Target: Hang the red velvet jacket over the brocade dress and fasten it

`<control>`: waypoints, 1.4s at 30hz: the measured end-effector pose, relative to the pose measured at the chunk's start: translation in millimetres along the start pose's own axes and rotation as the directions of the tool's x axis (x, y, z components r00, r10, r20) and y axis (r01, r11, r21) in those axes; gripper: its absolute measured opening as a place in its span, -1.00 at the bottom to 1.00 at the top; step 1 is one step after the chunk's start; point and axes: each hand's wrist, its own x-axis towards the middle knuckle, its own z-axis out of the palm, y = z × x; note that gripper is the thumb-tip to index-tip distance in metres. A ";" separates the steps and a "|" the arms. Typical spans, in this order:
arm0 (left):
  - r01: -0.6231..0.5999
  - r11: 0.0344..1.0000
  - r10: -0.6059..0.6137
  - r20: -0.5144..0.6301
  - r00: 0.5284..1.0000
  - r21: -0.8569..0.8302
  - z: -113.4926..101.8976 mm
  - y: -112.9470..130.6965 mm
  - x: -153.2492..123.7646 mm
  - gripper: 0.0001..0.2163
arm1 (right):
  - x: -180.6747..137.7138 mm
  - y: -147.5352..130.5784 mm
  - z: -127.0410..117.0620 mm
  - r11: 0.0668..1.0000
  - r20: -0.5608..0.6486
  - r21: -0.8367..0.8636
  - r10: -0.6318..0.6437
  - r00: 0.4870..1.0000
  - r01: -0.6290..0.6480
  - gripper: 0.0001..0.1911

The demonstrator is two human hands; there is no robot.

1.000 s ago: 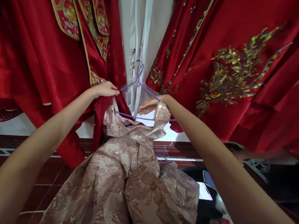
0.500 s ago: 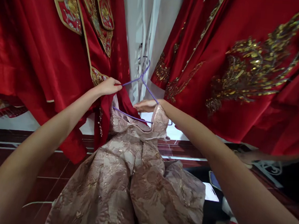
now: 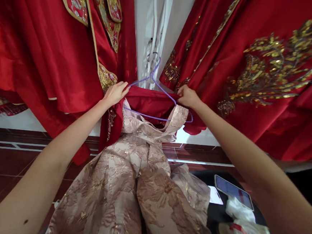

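Here my left hand and right hand pinch the purple wire hanger shoulders; the pink brocade dress hanging between red robes looks heavy, stiff, slippery.

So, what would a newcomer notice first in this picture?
First, the red robes with gold embroidery hanging left and right. At centre, a pink brocade dress hangs on a purple wire hanger; the left hand and right hand grip its shoulders. A phone lies lower right.
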 end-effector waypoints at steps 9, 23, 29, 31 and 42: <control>0.121 0.986 -0.127 0.056 0.990 0.115 -0.7 24.7 -4.1 -0.69 | -59.0 20.9 -83.4 0.968 0.052 -0.238 -0.068 0.996 0.079 -0.63; 0.260 0.965 -0.260 -0.016 0.966 0.020 -13.4 41.4 -35.0 -0.69 | -67.5 -50.3 28.2 0.752 -0.088 0.637 0.287 0.954 -0.168 -0.68; 0.411 0.906 -0.413 0.006 0.911 -0.101 -37.6 29.4 -53.5 -0.75 | -85.1 -69.5 40.7 0.864 -0.361 0.498 0.133 0.923 0.071 -0.69; 0.377 0.902 -0.382 0.017 0.924 -0.212 -36.7 33.4 -51.8 -0.82 | -88.3 -80.8 44.9 0.872 -0.303 0.483 0.078 0.950 0.082 -0.66; 0.088 0.619 -0.023 0.094 0.995 -0.780 8.7 98.1 -74.8 -0.81 | -101.7 -108.2 81.0 0.816 -0.104 0.513 -0.250 0.963 0.267 -0.79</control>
